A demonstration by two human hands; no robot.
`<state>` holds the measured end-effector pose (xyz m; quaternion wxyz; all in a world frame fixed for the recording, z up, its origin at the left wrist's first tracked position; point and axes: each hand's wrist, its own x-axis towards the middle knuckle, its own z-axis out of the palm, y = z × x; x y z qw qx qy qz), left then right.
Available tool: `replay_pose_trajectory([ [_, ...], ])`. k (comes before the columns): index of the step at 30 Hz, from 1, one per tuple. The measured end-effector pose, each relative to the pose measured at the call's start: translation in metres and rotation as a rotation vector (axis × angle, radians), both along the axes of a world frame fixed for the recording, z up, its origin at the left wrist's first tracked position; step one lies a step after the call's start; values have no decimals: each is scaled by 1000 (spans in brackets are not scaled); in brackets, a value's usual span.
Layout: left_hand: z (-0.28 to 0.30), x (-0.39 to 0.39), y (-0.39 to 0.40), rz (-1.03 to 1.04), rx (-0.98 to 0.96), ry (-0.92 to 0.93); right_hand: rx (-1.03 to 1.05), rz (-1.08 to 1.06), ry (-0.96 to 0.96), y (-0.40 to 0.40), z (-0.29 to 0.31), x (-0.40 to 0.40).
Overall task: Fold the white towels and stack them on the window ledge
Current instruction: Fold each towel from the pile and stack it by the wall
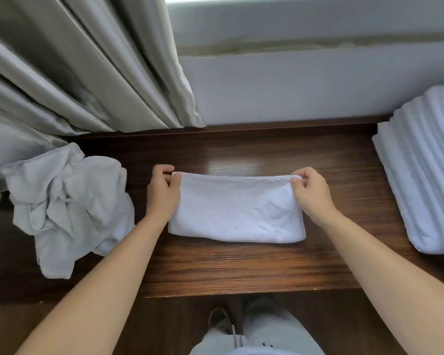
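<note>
A: Nearest item, head view: pale trousers and one shoe, at the bottom edge, below the front lip of the window ledge.

B: Ledge, entry?

A: Dark wood grain, front edge running across just above the trousers. Bare wood shows in front of the folded towel, behind it up to the wall, and in strips on either side.

B: Left boundary?

A: Heap of unfolded towels, crumpled, near the left hand but apart from it. Grey curtain hangs behind the heap, hem meeting the ledge.

B: Right boundary?

A: Stack of folded towels, well apart from the right hand, running past the frame's right edge.

B: Folded towel, position?

A: Centre of the ledge, lying flat, a long rectangle with the fold along the near side and the loose edges on the far side.

B: Grips?

A: Left hand: fingers curled, thumb and fingers pinching the far left corner. Right hand: same narrow pinch on the far right corner. Both forearms bare, reaching in from the bottom corners.
</note>
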<state>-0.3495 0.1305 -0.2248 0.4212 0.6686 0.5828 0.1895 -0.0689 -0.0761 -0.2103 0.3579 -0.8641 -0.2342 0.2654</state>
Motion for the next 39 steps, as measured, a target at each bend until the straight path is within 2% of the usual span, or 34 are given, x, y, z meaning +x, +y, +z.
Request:
replay_pose_trajectory([
  [10,-4,13,4,36,-19,73,-113,-16,23,5,-10,4],
  [11,-1,13,0,49,-1,88,-124,-25,-26,5,-7,2],
  [13,5,13,-12,9,160,162,-158,29,-289,6,-1,-9],
  [15,11,18,-35,-189,417,222,-95,228,-554,10,3,-35],
  [17,8,30,-65,-457,574,215,-15,441,-594,18,-2,-74],
  [19,-1,43,-86,-668,528,251,-66,589,-547,29,-14,-106],
  [22,-20,46,-87,-814,354,470,-266,706,-556,35,-38,-120],
  [26,-41,16,-60,-838,461,673,-330,702,-651,13,-62,-92],
  [30,-46,-10,-41,-766,437,703,-438,638,-705,-12,-65,-59],
  [33,-38,-12,-36,-759,391,714,-493,623,-670,-22,-55,-46],
  [39,-6,9,-1,-787,390,678,-450,621,-627,-2,-16,-22],
])
